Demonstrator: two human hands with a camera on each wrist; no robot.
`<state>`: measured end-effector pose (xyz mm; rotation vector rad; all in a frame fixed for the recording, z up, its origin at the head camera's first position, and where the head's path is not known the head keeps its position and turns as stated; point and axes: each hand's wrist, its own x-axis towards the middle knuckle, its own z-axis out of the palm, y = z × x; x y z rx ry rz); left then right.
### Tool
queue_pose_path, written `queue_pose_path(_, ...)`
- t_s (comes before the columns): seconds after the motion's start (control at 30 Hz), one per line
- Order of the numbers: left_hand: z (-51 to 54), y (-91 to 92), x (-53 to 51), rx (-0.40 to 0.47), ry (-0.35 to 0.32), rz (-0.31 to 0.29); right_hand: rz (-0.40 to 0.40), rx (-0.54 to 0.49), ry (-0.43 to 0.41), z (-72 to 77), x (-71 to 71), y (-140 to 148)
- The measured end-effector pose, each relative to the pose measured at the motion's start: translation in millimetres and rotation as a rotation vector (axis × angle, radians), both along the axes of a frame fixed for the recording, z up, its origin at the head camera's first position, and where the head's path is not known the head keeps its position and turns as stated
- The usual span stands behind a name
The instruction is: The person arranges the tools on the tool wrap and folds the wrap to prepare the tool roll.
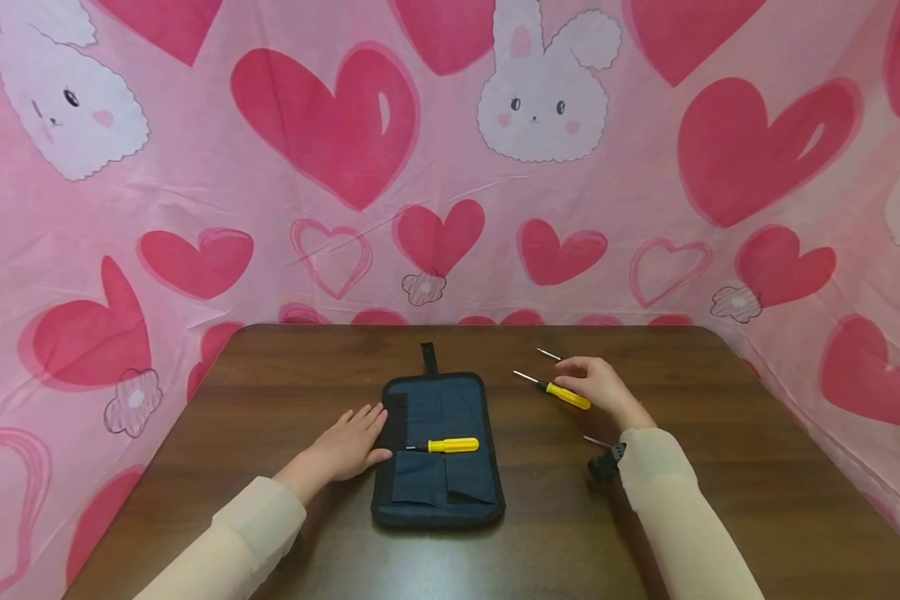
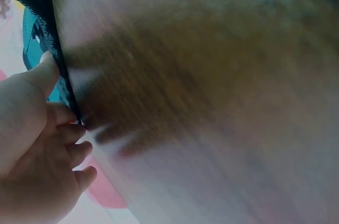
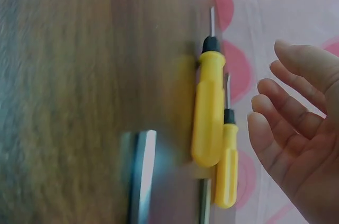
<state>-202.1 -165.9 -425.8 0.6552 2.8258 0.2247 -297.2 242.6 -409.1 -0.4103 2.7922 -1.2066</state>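
Observation:
A dark blue tool pouch [image 1: 450, 400] lies unfolded on the table. Across its pocket edge rests a yellow-handled screwdriver [image 1: 456, 446], its tip pointing left. My left hand [image 1: 348, 443] touches the pouch's left edge, fingers extended; the left wrist view shows the thumb and fingertips along the black border. To the right of the pouch, my right hand [image 1: 600, 390] hovers over a second yellow screwdriver [image 3: 208, 107]. Just behind that lies a third, slimmer yellow screwdriver [image 3: 227, 166], mostly hidden by the hand in the head view. The right fingers are loosely bent and hold nothing.
A metal shaft [image 1: 595, 440] shows beside the right sleeve, its other end hidden; two blurred shafts, one a shiny shaft [image 3: 142, 176], enter the right wrist view. The pouch's strap [image 1: 429, 358] points to the back. A pink heart-patterned cloth [image 1: 450, 167] hangs behind the brown table [image 1: 307, 367].

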Motion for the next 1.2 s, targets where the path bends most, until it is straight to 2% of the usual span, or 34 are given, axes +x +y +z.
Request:
queue_pose_path(0.3,2.2,0.6,1.4,-0.001,-0.004,-0.005,-0.031,0.041,-0.056,-9.9,-2.2,6)
queue_pose_path(0.5,0.2,0.0,0.3,0.005,0.001,-0.008,-0.017,0.085,-0.039,-15.1,-4.7,4)
queue_pose_path(0.83,1.1,0.1,0.5,0.01,-0.006,-0.004,-0.024,0.095,-0.084,-17.7,-5.0,5)
queue_pose_path(1.2,-1.8,0.0,-1.2,0.009,-0.003,0.002,-0.022,0.12,-0.082,-18.5,-2.2,4)
